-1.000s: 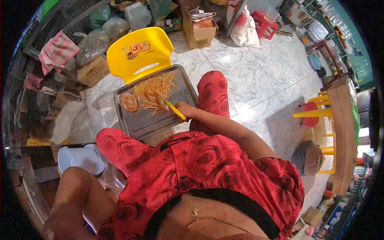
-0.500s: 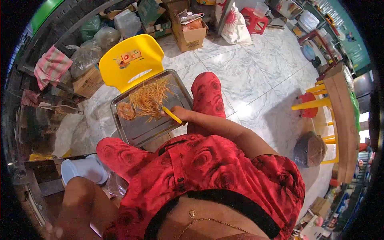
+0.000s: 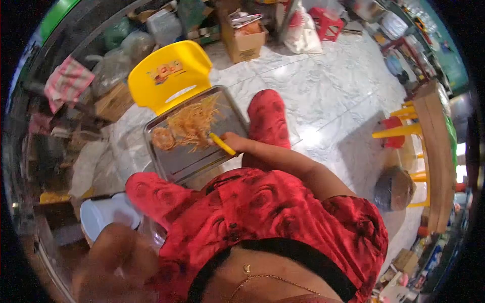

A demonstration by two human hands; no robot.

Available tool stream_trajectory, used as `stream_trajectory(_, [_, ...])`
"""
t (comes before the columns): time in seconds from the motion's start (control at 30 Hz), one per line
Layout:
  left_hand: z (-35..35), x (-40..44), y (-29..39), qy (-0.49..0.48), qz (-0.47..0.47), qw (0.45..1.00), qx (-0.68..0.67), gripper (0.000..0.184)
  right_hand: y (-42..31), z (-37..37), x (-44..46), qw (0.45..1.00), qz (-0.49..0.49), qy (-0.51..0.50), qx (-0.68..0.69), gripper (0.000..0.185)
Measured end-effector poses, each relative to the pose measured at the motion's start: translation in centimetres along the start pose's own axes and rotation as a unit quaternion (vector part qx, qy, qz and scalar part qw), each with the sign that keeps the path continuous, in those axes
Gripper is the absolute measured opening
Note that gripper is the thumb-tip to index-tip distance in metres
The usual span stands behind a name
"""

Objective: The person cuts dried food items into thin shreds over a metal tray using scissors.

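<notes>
My right hand (image 3: 234,142) is closed on a yellow tool (image 3: 222,144) whose working end I cannot make out. It is over the right side of a metal tray (image 3: 189,164), beside a heap of thin orange-yellow strips (image 3: 194,121). A round, flat orange-brown piece (image 3: 163,138) lies at the left of the strips. The tray rests by a yellow child's chair (image 3: 169,73), its backrest just beyond. My bent left arm (image 3: 113,252) is blurred at the lower left, and the hand on it cannot be seen.
A pale bucket (image 3: 108,214) stands by my left knee. Plastic bags, a checked cloth (image 3: 68,83) and a cardboard box (image 3: 246,43) are at the left and back. On the right are a wooden bench-like board (image 3: 434,156), yellow stool legs and a dark round object (image 3: 394,188).
The whole view has shifted slightly to the right. My left arm has blurred with motion, and its hand has left the lower-left corner. My right hand keeps the yellow tool over the tray.
</notes>
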State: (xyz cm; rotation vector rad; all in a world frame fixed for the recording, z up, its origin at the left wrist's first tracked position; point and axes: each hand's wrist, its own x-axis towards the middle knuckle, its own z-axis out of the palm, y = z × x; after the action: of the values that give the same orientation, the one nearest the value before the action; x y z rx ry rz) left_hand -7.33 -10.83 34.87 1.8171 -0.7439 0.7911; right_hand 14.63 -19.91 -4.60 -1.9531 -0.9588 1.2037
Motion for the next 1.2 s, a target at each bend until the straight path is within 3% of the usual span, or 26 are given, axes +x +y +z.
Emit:
stream_trajectory(0.07, [-1.2,-1.9,-2.1,0.005,-0.098,0.994,0.042,0.027,-1.6,-0.3,-1.1,0.999,-0.017,0.031,-0.024,0.064])
stream_trajectory(0.13, [-2.1,-5.5,-6.1,-0.036,-0.281,0.949,0.138,0.027,-3.1,-0.9,-2.1,0.999,-0.001,0.034,-0.017,0.064])
stream_trajectory(0.2, [-2.6,-12.6,-11.2,-0.212,-0.393,0.822,0.354,0.031,-2.1,-0.6,-1.7,0.999,0.025,0.029,-0.003,0.062])
stream_trajectory(0.23, [-3.3,-16.2,-12.5,-0.315,-0.41,0.721,0.462,0.035,-1.8,-0.4,-1.5,0.999,0.021,0.04,0.009,0.061])
stream_trajectory(0.27, [-3.8,-19.1,-13.1,-0.313,-0.422,0.711,0.467,0.035,-3.1,-1.1,-2.4,0.999,0.046,0.004,-0.015,0.075])
stream_trajectory(0.33, [-4.6,-22.8,-13.4,-0.378,-0.475,0.652,0.454,0.036,-2.6,-0.5,-2.0,1.0,0.022,0.001,0.008,0.064])
stream_trajectory(0.43, [-5.8,-24.1,-14.0,-0.313,-0.453,0.652,0.522,0.035,-3.2,-0.5,-2.1,0.999,0.009,0.0,0.041,0.056])
stream_trajectory(0.53, [-6.8,-23.8,-14.2,-0.347,-0.503,0.618,0.496,0.035,-4.1,-0.8,-2.9,0.999,0.004,0.001,0.044,0.055])
stream_trajectory(0.63, [-5.8,-23.8,-13.7,-0.345,-0.522,0.619,0.474,0.038,-3.1,-0.7,-2.2,0.999,0.009,-0.005,0.041,0.055])
stream_trajectory(0.7, [-4.2,-23.0,-12.6,-0.37,-0.506,0.608,0.487,0.038,-1.0,0.0,-0.7,0.998,-0.042,0.016,0.041,0.055])
stream_trajectory(0.77, [-4.1,-22.7,-12.4,-0.393,-0.489,0.599,0.499,0.039,0.0,0.1,-0.2,0.998,-0.014,-0.004,0.062,0.055])
stream_trajectory(0.83, [-4.6,-23.6,-12.0,-0.309,-0.477,0.601,0.562,0.039,-1.2,0.0,-0.7,0.999,-0.025,0.003,0.03,0.056])
stream_trajectory(0.97, [-5.5,-23.8,-12.8,-0.331,-0.495,0.59,0.545,0.039,-3.0,-0.5,-1.4,0.999,0.014,-0.049,-0.008,0.056])
stream_trajectory(1.2, [-3.4,-23.5,-11.7,-0.352,-0.496,0.631,0.481,0.04,-2.8,-0.8,-1.9,0.999,0.012,-0.005,0.048,0.056])
